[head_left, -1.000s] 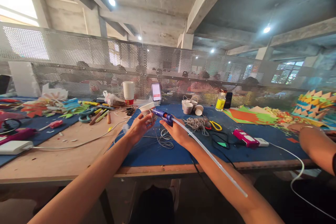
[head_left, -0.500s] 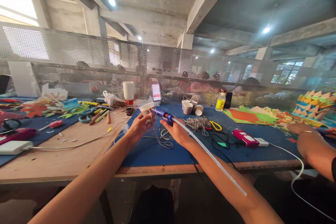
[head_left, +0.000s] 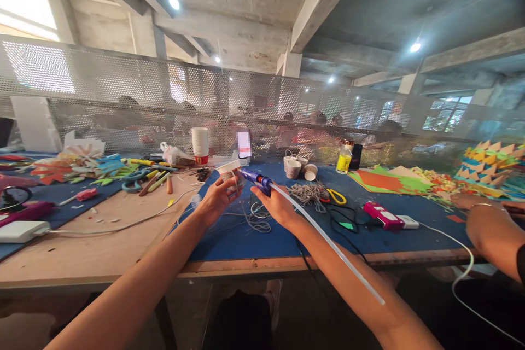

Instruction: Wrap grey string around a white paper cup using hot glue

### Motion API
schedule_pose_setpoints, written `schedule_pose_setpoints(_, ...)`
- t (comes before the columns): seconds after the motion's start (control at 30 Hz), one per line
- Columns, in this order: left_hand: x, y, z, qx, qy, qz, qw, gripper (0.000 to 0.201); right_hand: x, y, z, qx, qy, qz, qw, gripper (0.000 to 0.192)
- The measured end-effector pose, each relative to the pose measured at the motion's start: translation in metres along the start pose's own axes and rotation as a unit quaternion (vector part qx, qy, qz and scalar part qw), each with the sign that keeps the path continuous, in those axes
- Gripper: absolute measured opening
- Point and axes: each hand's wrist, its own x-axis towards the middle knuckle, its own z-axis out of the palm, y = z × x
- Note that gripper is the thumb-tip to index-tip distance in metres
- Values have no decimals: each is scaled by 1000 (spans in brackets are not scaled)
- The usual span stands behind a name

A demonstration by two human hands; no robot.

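My left hand (head_left: 218, 198) is closed round a paper cup (head_left: 228, 167), its pale rim tilted up to the left. Grey cord seems to be on the cup's side and trails down to the mat, though fingers hide much of it. In my right hand (head_left: 275, 203) is a blue hot glue gun (head_left: 256, 178), its nozzle close against the cup's right side. A long translucent glue stick (head_left: 328, 243) runs out of the gun's back over my right forearm. Whether the nozzle touches the cup I cannot tell.
Behind are cord-wrapped cups (head_left: 293, 168), a cup stack (head_left: 200, 142), a phone (head_left: 244, 144) and a yellow-labelled bottle (head_left: 344, 157). Tangled cord (head_left: 309, 194), yellow-handled scissors (head_left: 337, 197) and a pink power box (head_left: 383, 215) lie right. A co-worker's arm (head_left: 492, 227) reaches in there.
Both my hands, the cup and the glue gun stay almost in place. At the far right the co-worker's hand has shifted slightly, and a second hand there has changed position.
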Motion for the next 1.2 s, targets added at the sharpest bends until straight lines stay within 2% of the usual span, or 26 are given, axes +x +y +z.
schedule_pose_setpoints(0.97, -3, 3, 2, -23, 4, -22, 999, 32, 0, 3, 0, 20, 10, -2, 1000, 35)
schedule_pose_setpoints(1.2, -1, 1, -2, -23, -5, -30, 999, 38, 1, 4, 2, 35, 10, 10, 999, 35)
